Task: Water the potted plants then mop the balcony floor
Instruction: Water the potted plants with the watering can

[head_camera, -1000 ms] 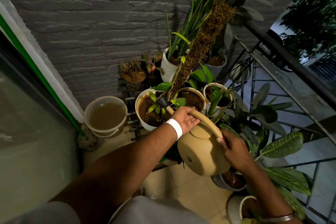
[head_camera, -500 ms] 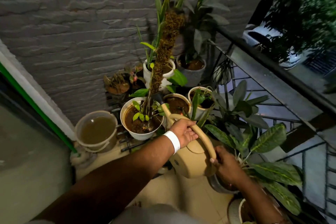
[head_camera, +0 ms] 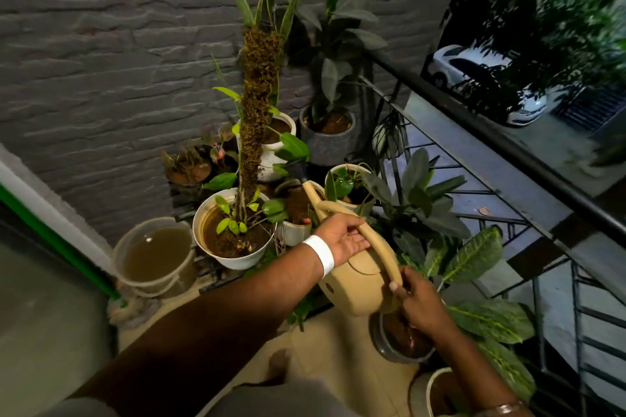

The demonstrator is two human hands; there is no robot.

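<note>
Fingers of my left hand (head_camera: pixel 342 240) curl round the front of the arched handle on the beige plastic watering can (head_camera: pixel 360 276); right hand (head_camera: pixel 418 306) is clenched on the handle's rear end. Head view only: can hangs tipped fwd above the floor, its dark-tipped spout (head_camera: pixel 299 167) reaching over the small pots between the white round pot with the moss pole (head_camera: pixel 233 237) and the grey pot (head_camera: pixel 327 137). I judge it sloshy and heavy w/ water, smooth plastic, so two-handed on the handle is the right hold. Translucent bucket of murky water (head_camera: pixel 154 256) sits left, by the wall.
</note>
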